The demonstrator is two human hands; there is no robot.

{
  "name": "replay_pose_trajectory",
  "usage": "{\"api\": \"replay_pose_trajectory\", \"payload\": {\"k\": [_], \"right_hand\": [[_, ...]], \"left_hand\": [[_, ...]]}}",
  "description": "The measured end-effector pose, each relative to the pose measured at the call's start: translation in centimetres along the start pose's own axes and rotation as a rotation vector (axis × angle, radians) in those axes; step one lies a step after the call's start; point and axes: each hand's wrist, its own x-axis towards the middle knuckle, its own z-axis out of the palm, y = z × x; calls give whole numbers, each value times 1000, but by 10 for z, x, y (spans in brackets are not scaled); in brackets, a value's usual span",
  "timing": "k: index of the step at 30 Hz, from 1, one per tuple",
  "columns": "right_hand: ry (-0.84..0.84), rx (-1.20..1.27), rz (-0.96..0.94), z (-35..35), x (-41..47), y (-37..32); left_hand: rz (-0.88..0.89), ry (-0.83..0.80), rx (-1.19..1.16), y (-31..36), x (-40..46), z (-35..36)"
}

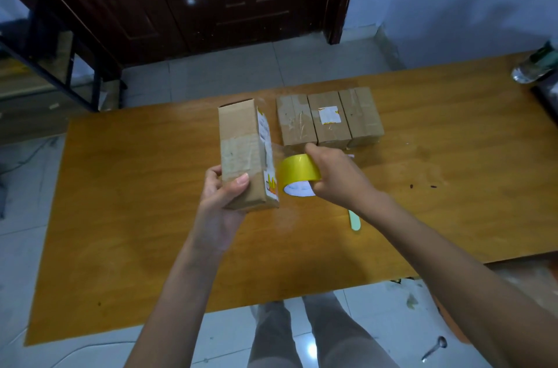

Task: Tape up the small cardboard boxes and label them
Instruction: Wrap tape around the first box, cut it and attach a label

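My left hand (225, 195) is wrapped around the near end of a small cardboard box (244, 153), thumb across its top face, holding it tilted up off the table (136, 216). My right hand (335, 177) is clamped on the yellow tape roll (297, 171), just beside the box's right face, and a clear strip (275, 153) seems to run from the roll onto that face, though it is too faint for me to be sure.

I judge that I am partway through wrapping this box: a pale band of tape already crosses its middle, the far end looks slightly open, and a printed sticker shows on the right side.

Just beyond my right hand, three more boxes (329, 118) lie side by side, touching. The middle one carries a white label (329, 115); the other two show tape but no label that I can see. So I reckon taping is mostly done and labelling mostly left.

Under my right forearm lies a pale green flat thing (354, 221), perhaps a cutter handle. A bottle (533, 65) lies at the far right corner of the table.
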Motion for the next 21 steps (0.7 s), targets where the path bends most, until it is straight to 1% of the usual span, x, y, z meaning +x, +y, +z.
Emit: {"api": "replay_pose_trajectory", "payload": {"k": [3, 5, 8, 10, 12, 14, 16, 19, 20, 21], "right_hand": [[-20, 29, 6, 3, 1, -11], [-3, 40, 11, 2, 4, -15], [16, 13, -11, -3, 7, -21], [38, -51, -43, -8, 7, -23], [45, -147, -56, -12, 6, -24], [58, -213, -37, -19, 4, -25], [81, -281, -31, -25, 1, -29], [132, -390, -65, -30, -4, -43], [152, -417, -81, -31, -6, -48], [174, -431, -99, -32, -6, -53]], "left_hand": [[-44, -101, -130, -1, -2, 9], [-44, -131, -167, -1, -1, 10], [-30, -169, -156, -1, 1, 8], [-22, -171, -99, 1, 3, 6], [-29, -158, 9, 5, 4, 2], [-38, -101, 156, 12, 6, -3], [-70, 12, 307, 22, 12, -2], [-211, 168, 623, 40, 25, 14], [-250, 168, 708, 43, 29, 18], [-244, 138, 780, 42, 31, 23]]}}
